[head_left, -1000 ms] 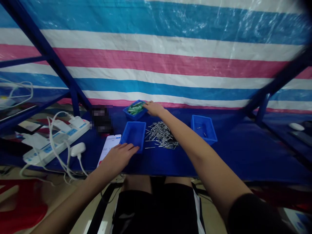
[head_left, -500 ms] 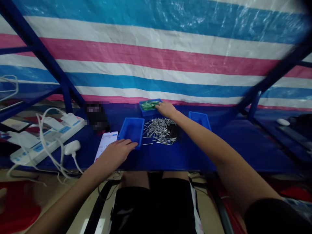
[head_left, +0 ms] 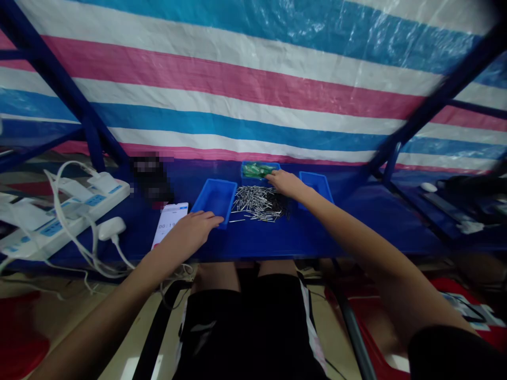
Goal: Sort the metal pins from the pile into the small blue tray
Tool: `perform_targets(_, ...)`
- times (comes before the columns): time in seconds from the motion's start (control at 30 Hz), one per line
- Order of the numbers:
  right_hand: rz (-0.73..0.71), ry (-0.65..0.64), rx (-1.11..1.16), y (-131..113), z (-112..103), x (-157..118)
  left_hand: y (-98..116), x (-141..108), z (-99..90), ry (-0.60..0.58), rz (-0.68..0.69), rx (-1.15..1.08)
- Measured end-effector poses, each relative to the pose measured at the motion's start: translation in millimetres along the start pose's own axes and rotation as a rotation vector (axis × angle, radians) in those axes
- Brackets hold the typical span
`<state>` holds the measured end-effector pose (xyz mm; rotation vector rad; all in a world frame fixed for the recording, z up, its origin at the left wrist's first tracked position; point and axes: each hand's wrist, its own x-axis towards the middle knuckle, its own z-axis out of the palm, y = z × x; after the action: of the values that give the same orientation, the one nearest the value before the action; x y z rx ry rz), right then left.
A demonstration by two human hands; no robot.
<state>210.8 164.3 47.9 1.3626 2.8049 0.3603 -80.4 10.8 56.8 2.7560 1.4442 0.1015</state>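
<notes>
Right hand (head_left: 287, 183) is being held at the right end of the rear bin (head_left: 273, 165); whether the rim or the green pieces (head_left: 255, 170) are being pinched cannot be told. Green pieces are being contained in that bin, just behind the metal pins (head_left: 257, 201). If only one corner is being gripped, the bin could be tipped and pieces spilled among the pins. Pins could be scattered if bumped by its front wall. Left hand (head_left: 194, 227) is being rested over the left bin's (head_left: 215, 198) near edge, grip unclear; under uneven pressure, it could be tilted. Phone (head_left: 170, 221) is being partly overlapped by the left forearm (head_left: 150, 269): knock risk.
</notes>
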Motion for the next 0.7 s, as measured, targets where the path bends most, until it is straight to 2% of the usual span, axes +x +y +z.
perform_targets(0.13,0.053,0.134,0.023,-11.5,-8.4,-21.1,-0.4,2.6,1.8,0.019,0.018,0.002)
perform_targets(0.3,0.322,0.358,0.141,-32.4,-12.2,-81.3,-3.4,5.7,8.9,0.03,0.018,0.08)
perform_targets(0.47,0.561,0.385,0.152,-48.7,4.3,-136.5,5.7,9.0,7.7,0.064,-0.048,0.091)
perform_targets(0.57,0.628,0.414,0.132,-49.9,10.7,-146.3,11.2,12.9,7.6,0.075,-0.093,0.094)
perform_targets(0.7,0.653,0.463,0.078,-45.6,17.7,-142.1,9.2,21.5,12.4,0.089,-0.082,0.095)
